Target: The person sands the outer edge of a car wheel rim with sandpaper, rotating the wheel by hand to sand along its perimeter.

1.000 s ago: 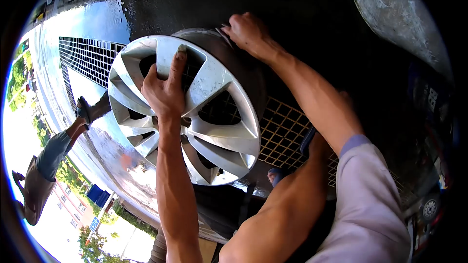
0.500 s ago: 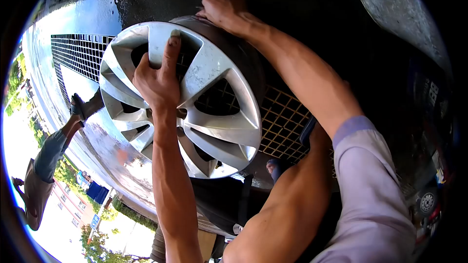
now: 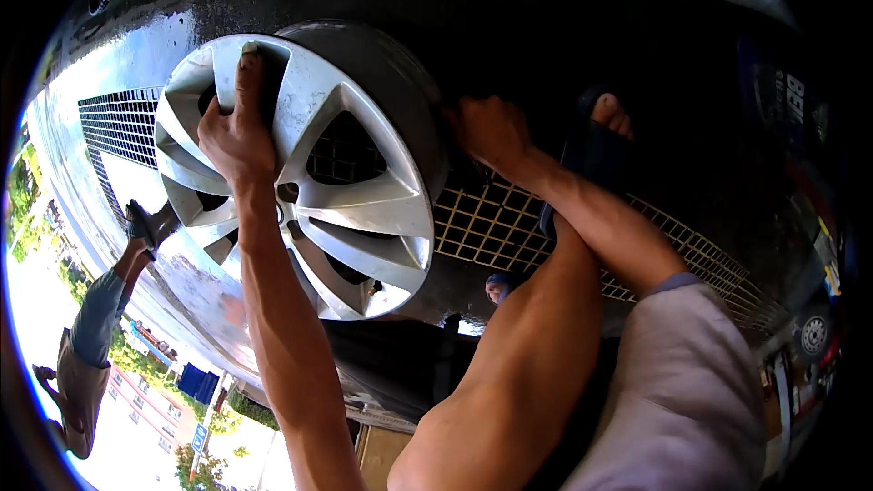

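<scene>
Two bare hands show in the head view, set about one silver wheel rim (image 3: 318, 198) that stands tilted left of centre, its spoked face turned toward the camera and its darker barrel (image 3: 382, 59) behind. The left hand (image 3: 238, 138) is closed around an upper spoke, the thumb laid along the front of it with its tip near the outer edge, the other fingers bent and partly hidden. The right hand (image 3: 491, 135) is just beside the back of the barrel, its fingers curled inward in deep shadow; whether they pinch anything or touch the metal, I cannot tell. Below that hand, yellowish grating (image 3: 491, 227) runs along the dark floor, and another stretch of grid (image 3: 123, 123) lies at the left, beside bright wet ground. A bare knee (image 3: 455, 445) rises at the bottom between the two forearms, and a sandalled foot (image 3: 611, 115) is beyond the right wrist. At the far left, well apart from the rim, another person (image 3: 88, 323) in sandals appears sideways, near a blue sign (image 3: 199, 437) and some greenery. A small wheel (image 3: 813, 335) is visible at the right edge.
</scene>
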`<state>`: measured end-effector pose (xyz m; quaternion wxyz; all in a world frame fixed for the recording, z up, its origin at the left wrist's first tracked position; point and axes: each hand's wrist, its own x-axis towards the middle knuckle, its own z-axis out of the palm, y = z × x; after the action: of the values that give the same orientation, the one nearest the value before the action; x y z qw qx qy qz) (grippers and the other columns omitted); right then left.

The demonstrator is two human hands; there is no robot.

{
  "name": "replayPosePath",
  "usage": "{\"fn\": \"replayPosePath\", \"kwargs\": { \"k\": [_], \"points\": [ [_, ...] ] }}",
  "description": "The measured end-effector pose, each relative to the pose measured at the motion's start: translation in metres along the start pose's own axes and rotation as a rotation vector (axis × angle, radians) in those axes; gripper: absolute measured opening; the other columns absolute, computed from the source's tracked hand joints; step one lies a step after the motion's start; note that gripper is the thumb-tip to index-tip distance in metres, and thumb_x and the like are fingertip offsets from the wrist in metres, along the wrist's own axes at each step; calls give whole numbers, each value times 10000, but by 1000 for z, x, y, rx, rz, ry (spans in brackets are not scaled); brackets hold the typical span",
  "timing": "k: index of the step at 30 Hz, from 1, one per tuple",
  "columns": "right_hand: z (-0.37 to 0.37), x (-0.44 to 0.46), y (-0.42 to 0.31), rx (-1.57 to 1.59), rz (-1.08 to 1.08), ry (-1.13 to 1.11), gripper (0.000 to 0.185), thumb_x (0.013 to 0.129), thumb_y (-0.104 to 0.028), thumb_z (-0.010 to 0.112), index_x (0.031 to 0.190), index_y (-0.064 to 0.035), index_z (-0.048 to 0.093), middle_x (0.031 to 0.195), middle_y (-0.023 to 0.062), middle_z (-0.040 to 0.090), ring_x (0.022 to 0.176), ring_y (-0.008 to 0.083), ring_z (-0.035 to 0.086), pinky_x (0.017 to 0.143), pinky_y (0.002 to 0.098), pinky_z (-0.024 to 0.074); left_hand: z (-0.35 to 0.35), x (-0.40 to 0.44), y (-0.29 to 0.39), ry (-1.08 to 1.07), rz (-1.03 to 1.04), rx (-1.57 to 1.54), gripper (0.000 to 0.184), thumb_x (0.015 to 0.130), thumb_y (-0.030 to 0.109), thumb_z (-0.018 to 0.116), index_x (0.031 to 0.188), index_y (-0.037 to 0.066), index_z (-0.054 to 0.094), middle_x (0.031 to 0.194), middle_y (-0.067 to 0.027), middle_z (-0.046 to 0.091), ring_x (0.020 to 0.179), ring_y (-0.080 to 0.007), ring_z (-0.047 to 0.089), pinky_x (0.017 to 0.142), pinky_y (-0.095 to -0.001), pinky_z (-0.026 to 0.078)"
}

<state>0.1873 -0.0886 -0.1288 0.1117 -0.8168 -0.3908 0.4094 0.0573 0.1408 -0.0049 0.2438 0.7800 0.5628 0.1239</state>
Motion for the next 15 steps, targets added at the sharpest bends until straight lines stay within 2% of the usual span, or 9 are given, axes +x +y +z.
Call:
{"fn": "replayPosePath", "kwargs": {
  "k": [2,3,5,9,11,15],
  "points": [
    [-3,15,-3,92,-46,72,496,979,-472,550,838,-30,726,724,238,690,688,376,722,630,459,593,2,-5,6,24,-19,-97,708,863,639,650,927,-59,753,786,-167,726,710,-232,657,761,-374,516],
    [-7,30,-8,88,-54,72,496,979,-472,550,838,-30,726,724,238,690,688,376,722,630,459,593,2,-5,4,26,8,-87,726,860,657,639,927,-57,755,778,-169,722,701,-244,656,749,-388,515],
    [-14,60,-24,72,-107,221,513,977,-485,546,826,-28,724,725,239,689,689,380,721,631,468,590,-1,-1,0,33,14,-24,729,856,661,640,921,-55,756,773,-167,720,695,-250,654,746,-392,516],
    [-36,69,-29,149,-175,231,505,964,-486,570,824,-25,721,732,232,692,695,382,719,628,466,588,1,2,-8,40,18,16,736,843,676,645,897,-50,759,771,-176,722,700,-276,667,776,-408,525],
    [-18,43,-21,74,-12,146,473,958,-454,588,822,-21,718,740,231,692,702,383,717,619,460,582,-1,-2,2,48,28,10,730,844,673,648,896,-47,758,785,-185,727,719,-286,681,796,-406,528],
    [-8,34,-13,82,30,63,412,972,-395,568,849,-43,745,813,223,715,766,383,727,651,455,588,0,0,-1,56,17,21,722,845,668,651,902,-44,760,783,-186,726,713,-277,678,782,-401,528]
  ]
}}
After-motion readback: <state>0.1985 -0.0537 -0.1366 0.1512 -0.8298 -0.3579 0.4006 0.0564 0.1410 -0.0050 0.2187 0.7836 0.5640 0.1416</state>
